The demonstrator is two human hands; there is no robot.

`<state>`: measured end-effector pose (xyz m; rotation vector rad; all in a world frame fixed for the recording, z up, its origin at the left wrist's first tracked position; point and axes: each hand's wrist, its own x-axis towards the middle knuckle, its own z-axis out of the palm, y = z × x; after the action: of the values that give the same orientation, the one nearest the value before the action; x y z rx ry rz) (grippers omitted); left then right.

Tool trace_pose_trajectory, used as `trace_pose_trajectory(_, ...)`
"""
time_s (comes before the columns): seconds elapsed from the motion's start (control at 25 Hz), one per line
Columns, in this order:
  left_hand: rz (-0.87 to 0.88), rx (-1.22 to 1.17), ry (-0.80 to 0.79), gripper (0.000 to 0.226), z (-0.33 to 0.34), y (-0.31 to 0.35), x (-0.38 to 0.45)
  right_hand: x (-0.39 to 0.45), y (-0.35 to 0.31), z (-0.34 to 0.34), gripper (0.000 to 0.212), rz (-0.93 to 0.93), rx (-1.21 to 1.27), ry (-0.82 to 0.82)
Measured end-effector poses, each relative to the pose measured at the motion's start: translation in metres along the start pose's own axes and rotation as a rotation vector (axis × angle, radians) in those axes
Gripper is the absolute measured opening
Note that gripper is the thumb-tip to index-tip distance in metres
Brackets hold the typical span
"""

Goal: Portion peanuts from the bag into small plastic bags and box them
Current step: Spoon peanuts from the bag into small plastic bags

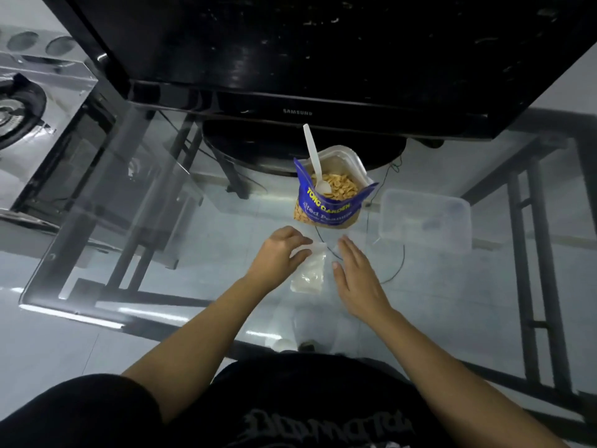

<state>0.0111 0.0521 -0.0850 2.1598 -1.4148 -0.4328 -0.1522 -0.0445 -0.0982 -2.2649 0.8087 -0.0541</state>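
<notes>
An open blue peanut bag [326, 202] stands upright on the glass table [135, 240], with a white plastic spoon [315, 160] stuck in the peanuts. In front of it lies a stack of small clear plastic bags [309, 273]. My left hand [277, 257] pinches the top left edge of the stack with its fingertips. My right hand [357, 274] hovers just right of the stack, fingers straight and apart, holding nothing. A clear plastic box [426, 219] sits to the right of the peanut bag.
A black Samsung monitor [323, 59] leans over the far side of the table, its round stand just behind the peanut bag. A thin dark cable [399, 270] runs near my right hand. A gas stove [22, 105] stands at the left, beyond the table edge.
</notes>
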Motion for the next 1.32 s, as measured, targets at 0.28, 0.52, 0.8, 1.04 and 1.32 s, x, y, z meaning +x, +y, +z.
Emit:
trace_pose_trajectory(0.28,-0.015,0.311,-0.060,0.026,0.021,-0.003,0.014,0.003,0.027,0.035,0.073,0.067,-0.413,-0.079)
trace_pose_trajectory(0.52,-0.032,0.312,-0.137,0.020,0.015,-0.001,0.020,0.005,0.029,0.035,0.071,0.051,-0.420,-0.061)
trace_pose_trajectory(0.8,-0.313,-0.385,-0.185,0.009,-0.047,0.033,0.033,0.010,-0.015,-0.016,0.058,0.373,0.732,-0.019)
trace_pose_trajectory(1.04,-0.329,-0.774,-0.009,0.021,-0.102,0.067,0.041,0.009,-0.049,-0.082,0.039,0.215,0.902,0.204)
trace_pose_trajectory(1.32,-0.231,-0.768,0.029,0.019,-0.122,0.079,0.054,0.025,-0.063,-0.126,0.031,0.081,0.898,0.340)
